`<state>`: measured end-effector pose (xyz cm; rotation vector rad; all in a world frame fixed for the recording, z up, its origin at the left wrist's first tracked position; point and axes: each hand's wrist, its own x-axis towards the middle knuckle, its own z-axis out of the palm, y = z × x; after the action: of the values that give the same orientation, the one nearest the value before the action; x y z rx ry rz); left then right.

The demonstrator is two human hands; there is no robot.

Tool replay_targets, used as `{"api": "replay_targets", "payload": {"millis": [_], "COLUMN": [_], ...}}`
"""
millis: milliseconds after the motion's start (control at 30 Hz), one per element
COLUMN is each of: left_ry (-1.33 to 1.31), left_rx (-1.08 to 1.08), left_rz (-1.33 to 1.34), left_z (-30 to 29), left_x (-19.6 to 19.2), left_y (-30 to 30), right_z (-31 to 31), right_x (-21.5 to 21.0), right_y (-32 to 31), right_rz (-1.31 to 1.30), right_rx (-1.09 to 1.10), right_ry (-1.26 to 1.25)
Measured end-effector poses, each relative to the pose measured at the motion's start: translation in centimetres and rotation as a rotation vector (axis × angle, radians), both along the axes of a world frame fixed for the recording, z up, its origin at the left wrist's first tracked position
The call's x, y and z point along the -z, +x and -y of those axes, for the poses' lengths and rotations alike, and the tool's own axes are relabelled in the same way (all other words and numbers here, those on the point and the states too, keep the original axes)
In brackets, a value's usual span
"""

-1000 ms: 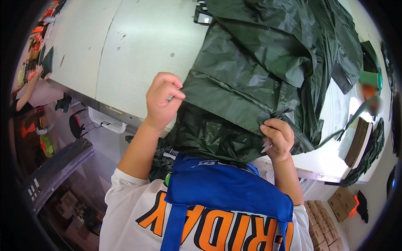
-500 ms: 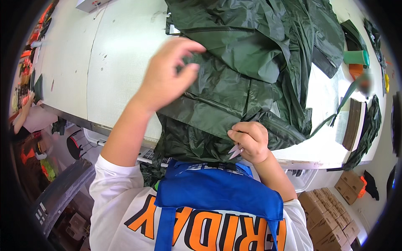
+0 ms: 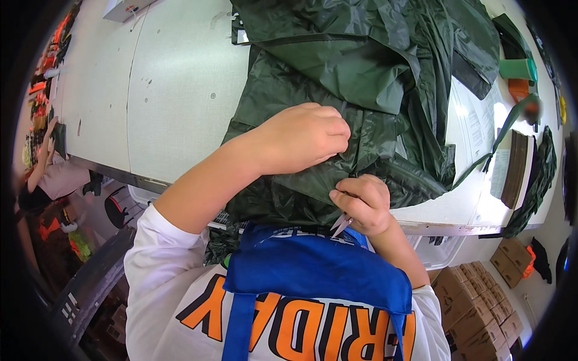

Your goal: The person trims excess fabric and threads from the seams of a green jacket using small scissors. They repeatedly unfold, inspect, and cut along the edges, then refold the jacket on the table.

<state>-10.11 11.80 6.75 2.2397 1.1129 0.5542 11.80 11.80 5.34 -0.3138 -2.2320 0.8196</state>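
Note:
A dark green, shiny coated garment (image 3: 343,66) lies in folds over the table and hangs over its near edge in front of me. My left hand (image 3: 310,135) is closed on the cloth near a seam, its fingertips partly hidden. Lower and to the right, my right hand (image 3: 366,204) pinches the edge of a flap between thumb and forefinger. Tucked in that same hand are small thread snips (image 3: 341,225), their pointed blades sticking out below the fingers toward my apron.
The white table (image 3: 174,90) spreads to the left. On the right are a green cylinder (image 3: 518,69), a stack of brown boards (image 3: 513,171) and a green strap (image 3: 504,135). Cardboard boxes (image 3: 472,301) stand on the floor at lower right. Another person's arm (image 3: 42,156) shows far left.
My left hand has come down and right from the garment's upper left side, closing from spread fingers onto the cloth. The right hand stays at the flap edge with the snips.

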Motion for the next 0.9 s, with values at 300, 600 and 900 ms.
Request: {"api": "replay_targets", "payload": {"millis": [300,600,900], "left_ry": [-0.111,-0.404,-0.390], "left_rx": [0.004,-0.161,-0.166], "left_rz": [0.048,0.295,0.329], "left_z": [-1.6,-1.6,-1.1], "left_x": [-1.7,-4.2,-4.2], "left_y": [0.5,0.2,0.2], "right_z": [-0.9,-1.4,-1.2], "right_x": [-0.6,-3.4,-3.6], "right_y": [2.0,2.8,1.0], "right_rz": [0.201,0.217,0.145], "right_rx": [0.036,0.400,0.426], "right_ry": [-0.101,-0.142,-0.100]}}
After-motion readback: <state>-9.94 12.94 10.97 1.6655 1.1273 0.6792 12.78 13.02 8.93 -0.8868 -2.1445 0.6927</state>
